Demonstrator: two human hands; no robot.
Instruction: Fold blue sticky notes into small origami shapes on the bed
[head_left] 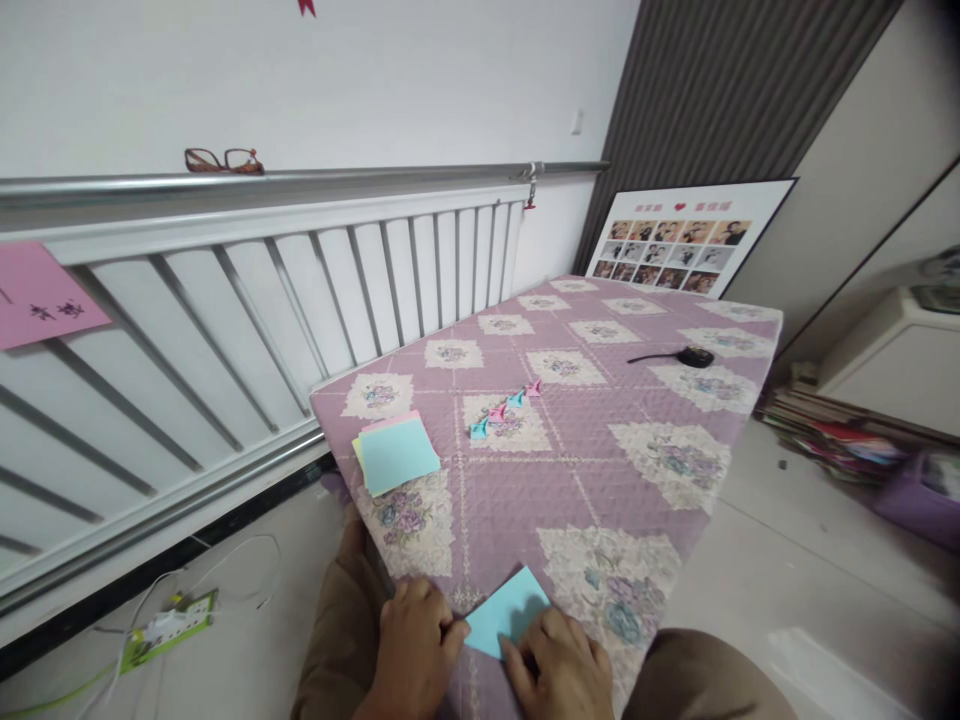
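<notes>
A light blue paper sheet [504,612] lies at the near edge of the table, one corner pointing away from me. My left hand [420,635] has its fingers curled, the thumb and finger at the sheet's left corner. On the sheet's right side rests my right hand [559,660], fingers bent and pressed on the paper. Farther left is a stack of coloured sheets [399,455], blue on top with yellow and pink edges showing. Beyond, near the table's middle, a row of several small pink and blue folded pieces [497,412] runs diagonally.
The table has a purple floral cloth [577,485]. A black object with a strap [695,357] lies at its far right. White railing [420,270] borders the left, with glasses [223,161] on top. A photo board [675,238] leans behind; a power strip [169,632] is on the floor.
</notes>
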